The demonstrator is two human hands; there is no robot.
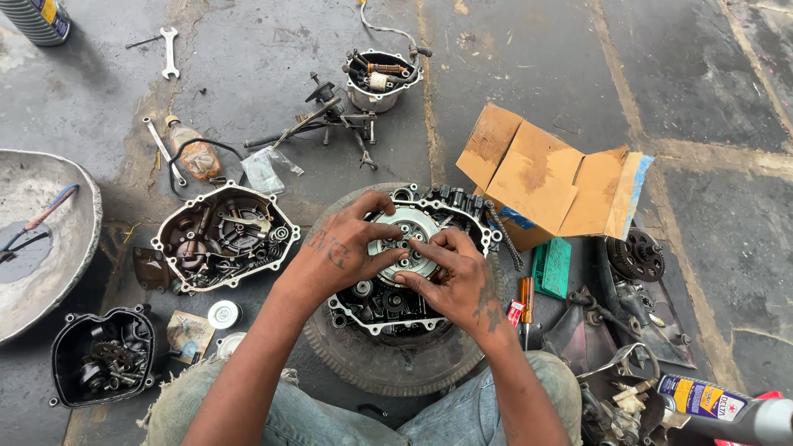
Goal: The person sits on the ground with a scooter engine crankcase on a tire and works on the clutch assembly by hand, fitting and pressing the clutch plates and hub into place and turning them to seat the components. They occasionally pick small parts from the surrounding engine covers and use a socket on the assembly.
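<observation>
The fingers of the left hand were spread and curved over the round silver clutch plate, their tips pressing on its near rim rather than closing round anything. The fingers of the right hand were bent and drawn close together, pinching at a small part on the lower edge of the same plate; what they gripped was too small to tell. The two hands' fingertips almost met over the plate's centre.

The plate sat in an open engine case directly beneath both hands, and the case rested on a tyre lying flat on the floor, just in front of the person's knees.

Just beyond the right hand's fingers lay an opened cardboard box, with a green brush and an orange-handled screwdriver beside that hand's wrist. Off the left hand's side lay a removed engine cover, and nearer the person a black cover holding loose gears. Well beyond the fingers lay two spanners, a small bottle and another metal housing.
</observation>
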